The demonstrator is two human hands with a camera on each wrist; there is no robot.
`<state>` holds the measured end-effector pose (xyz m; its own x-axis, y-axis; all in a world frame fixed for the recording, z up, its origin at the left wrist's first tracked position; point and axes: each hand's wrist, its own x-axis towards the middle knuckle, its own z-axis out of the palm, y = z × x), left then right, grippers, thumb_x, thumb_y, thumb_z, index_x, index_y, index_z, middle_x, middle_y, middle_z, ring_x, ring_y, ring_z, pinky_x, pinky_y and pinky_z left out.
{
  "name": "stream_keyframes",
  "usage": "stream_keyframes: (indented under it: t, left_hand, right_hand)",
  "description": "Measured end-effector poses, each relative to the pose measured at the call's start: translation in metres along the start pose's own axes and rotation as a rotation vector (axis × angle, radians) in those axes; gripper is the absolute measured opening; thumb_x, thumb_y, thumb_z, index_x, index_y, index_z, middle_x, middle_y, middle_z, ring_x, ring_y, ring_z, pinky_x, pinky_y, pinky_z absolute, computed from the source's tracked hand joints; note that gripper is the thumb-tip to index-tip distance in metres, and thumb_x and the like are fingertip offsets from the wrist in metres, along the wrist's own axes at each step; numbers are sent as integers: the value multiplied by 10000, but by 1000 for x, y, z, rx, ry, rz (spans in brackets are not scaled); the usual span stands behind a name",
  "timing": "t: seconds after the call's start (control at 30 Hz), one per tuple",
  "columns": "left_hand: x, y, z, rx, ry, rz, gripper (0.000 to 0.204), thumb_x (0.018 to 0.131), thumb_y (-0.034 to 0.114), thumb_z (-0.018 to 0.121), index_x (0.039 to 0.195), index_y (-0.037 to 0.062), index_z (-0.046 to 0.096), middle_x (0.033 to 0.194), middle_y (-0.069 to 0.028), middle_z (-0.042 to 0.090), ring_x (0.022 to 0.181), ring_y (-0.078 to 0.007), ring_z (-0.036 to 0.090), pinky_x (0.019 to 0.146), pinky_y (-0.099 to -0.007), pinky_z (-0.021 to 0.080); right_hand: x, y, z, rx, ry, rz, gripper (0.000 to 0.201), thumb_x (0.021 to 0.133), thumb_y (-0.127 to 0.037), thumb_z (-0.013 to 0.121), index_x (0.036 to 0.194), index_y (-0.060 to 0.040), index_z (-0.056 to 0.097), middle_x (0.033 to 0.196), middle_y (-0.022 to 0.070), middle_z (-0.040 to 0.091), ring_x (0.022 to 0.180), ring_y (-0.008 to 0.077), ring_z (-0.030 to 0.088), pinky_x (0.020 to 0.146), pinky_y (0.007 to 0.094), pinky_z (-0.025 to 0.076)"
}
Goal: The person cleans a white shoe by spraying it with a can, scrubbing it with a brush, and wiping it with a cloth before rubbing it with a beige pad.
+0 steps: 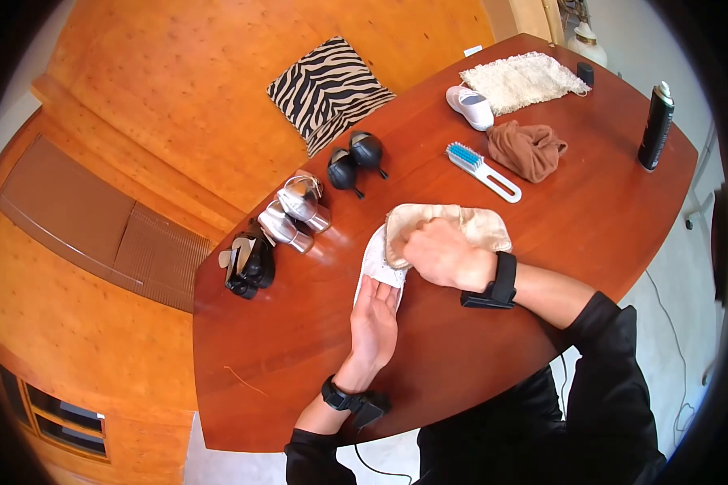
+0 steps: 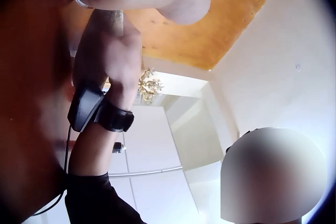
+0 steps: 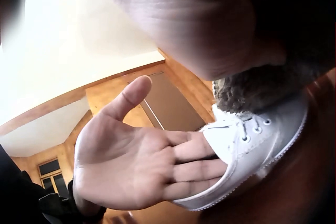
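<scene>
A white lace-up sneaker [image 1: 372, 271] is held over the table, toe pointing away from me. My left hand [image 1: 374, 330] reaches into its opening with straight fingers; in the right wrist view the palm [image 3: 126, 166] faces up and the thumb stands apart, outside the sneaker [image 3: 257, 153]. My right hand [image 1: 445, 255], fingers curled, grips a cream cloth [image 1: 481, 226] and presses it against the sneaker's front. The right wrist view shows the fluffy side of the cloth [image 3: 241, 95] against the shoe by the laces. The left wrist view shows the right hand [image 2: 110, 56] beyond the left one.
The other white sneaker [image 1: 469, 105] lies by a shaggy cream cloth [image 1: 526, 81]. Nearby are a brown cloth [image 1: 526, 151], a blue-bristled brush [image 1: 484, 172], a black spray can [image 1: 657, 125] and its cap [image 1: 585, 74]. Black shoes [image 1: 356, 162] and silver heels [image 1: 295, 214] line the left edge.
</scene>
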<state>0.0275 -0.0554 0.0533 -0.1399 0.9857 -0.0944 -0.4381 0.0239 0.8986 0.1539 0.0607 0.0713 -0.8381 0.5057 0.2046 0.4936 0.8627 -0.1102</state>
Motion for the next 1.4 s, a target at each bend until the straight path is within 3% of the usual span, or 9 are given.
stream_keyframes:
  t: [0.13,0.33,0.5,0.63,0.8,0.87,0.97,1.07,1.4]
  left_hand:
    - [0,-5,5,-14,22,51,655,951,472,331,1372,-21,243,1411,-111,339,1307,-212,299,1097,-326,170]
    - [-4,-9,6,175,42,35,552,938,343,448,1365,28,294,1400,-66,356,1295,-170,306,1089,-317,181]
    - [-5,-9,9,330,-2,46,676,859,142,613,1341,-62,186,1453,-190,205,1373,-244,144,1111,-339,116]
    - [-1,-15,-2,533,-47,66,781,849,200,631,1368,-76,118,1447,-197,214,1364,-256,170,1109,-333,131]
    - [-3,-10,-4,941,-116,148,732,838,187,637,1368,-57,196,1396,-170,318,1313,-234,288,1074,-340,230]
    - [-3,-13,-8,1004,-102,246,668,817,217,657,1320,-60,317,1328,-206,409,1243,-267,393,1025,-354,310]
    - [-5,-7,-6,1191,-76,144,454,807,253,656,1110,-65,544,1185,-247,519,1139,-324,480,945,-386,375]
    - [-4,-6,-5,1295,-54,316,477,810,264,656,1127,-68,532,1182,-238,523,1156,-340,461,961,-399,361]
    - [-5,11,-1,1457,4,350,673,813,303,649,1279,-92,364,1250,-248,433,1153,-375,421,977,-413,337]
  right_hand:
    - [-2,-10,9,61,116,-144,308,706,-57,569,1009,-21,608,868,84,639,800,244,638,622,346,520]
    - [-3,-7,6,35,139,-103,344,694,-69,575,1036,-45,603,922,73,628,834,226,624,637,338,519]
    - [3,5,10,-99,141,42,235,714,-77,553,936,-79,630,928,59,614,813,228,627,627,328,523]
    - [4,5,5,-104,47,89,237,724,-84,547,944,-79,637,942,64,613,803,230,631,633,318,524]
    - [-1,-15,3,79,220,-149,316,655,-79,599,969,-72,636,1024,54,609,953,224,582,737,327,509]
    - [-7,-22,-5,130,258,-228,356,611,-77,625,967,-72,630,1059,46,600,1010,222,547,788,337,492]
    - [-8,-25,-8,158,240,-290,349,609,-77,626,958,-75,622,1072,42,591,1009,227,546,785,340,493]
    - [-6,-22,3,133,324,-282,345,609,-80,629,955,-78,621,1058,39,589,986,221,549,781,343,493]
    - [-7,-8,-6,-34,219,-77,263,691,-114,584,941,-51,632,931,40,615,900,209,573,702,301,507]
